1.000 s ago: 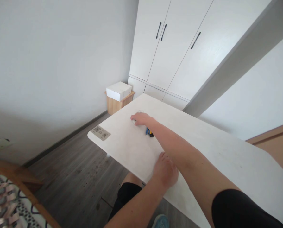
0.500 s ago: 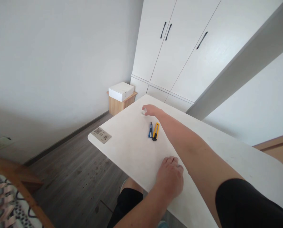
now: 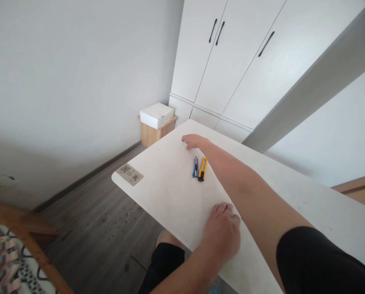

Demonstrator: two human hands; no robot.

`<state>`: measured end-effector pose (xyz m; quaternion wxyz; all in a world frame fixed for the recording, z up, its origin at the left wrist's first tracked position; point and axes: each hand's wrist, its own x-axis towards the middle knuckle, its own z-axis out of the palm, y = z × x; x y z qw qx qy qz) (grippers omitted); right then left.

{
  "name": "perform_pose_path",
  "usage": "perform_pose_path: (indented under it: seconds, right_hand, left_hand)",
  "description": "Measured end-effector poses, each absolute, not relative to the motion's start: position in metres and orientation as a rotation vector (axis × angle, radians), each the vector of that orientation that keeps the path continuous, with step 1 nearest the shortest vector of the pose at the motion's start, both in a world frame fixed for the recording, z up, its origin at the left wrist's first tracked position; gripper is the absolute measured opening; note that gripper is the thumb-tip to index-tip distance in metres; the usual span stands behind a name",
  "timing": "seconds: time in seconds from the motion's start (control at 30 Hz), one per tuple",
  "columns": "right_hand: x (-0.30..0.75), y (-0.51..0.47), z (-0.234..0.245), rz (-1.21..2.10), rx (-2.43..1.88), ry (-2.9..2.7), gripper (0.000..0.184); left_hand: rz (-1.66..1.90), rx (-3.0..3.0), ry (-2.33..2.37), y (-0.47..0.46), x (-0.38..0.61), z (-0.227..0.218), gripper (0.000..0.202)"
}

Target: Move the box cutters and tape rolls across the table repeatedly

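My right hand [image 3: 192, 141] reaches to the far part of the white table [image 3: 161, 167]. Its thumb and fingers pinch a small clear, whitish object [image 3: 185, 144] at the tabletop; its kind is too small to make out. Closer to me lie two box cutters side by side, a blue one [image 3: 195, 167] and a yellow one [image 3: 202, 169] with a black end. Near the front edge my left hand [image 3: 221, 228] rests palm down on the table, fingers curled and together, with nothing seen in it. The underside of that hand is hidden.
A printed label [image 3: 131, 174] is stuck at the table's left corner. Beyond the table, a white box [image 3: 156, 116] stands on a wooden cabinet [image 3: 150, 135] by the wall. Tall white wardrobe doors [image 3: 225, 65] rise behind. A patterned cloth [image 3: 7, 261] shows at lower left.
The view has shifted slightly. My right hand still holds the small clear object at nearly the same spot, now more upright-looking in the fingers. My left hand and the box cutters stay on the table.
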<state>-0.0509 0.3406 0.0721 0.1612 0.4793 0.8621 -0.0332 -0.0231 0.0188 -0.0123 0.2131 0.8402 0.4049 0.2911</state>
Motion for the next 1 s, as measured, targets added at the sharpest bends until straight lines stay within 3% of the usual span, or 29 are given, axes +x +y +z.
perform_pose_path:
  seconds: [0.73,1.0]
  right_hand:
    - [-0.055,0.347,0.068,-0.051,1.202,2.508,0.052]
    - [-0.047,0.336,0.068,-0.034,1.338,2.542,0.049]
  left_hand:
    - [0.788,2.323,1.125,0.020,-0.024,-0.009,0.030]
    - [0.796,2.322,1.127,0.021,-0.026,-0.009,0.029]
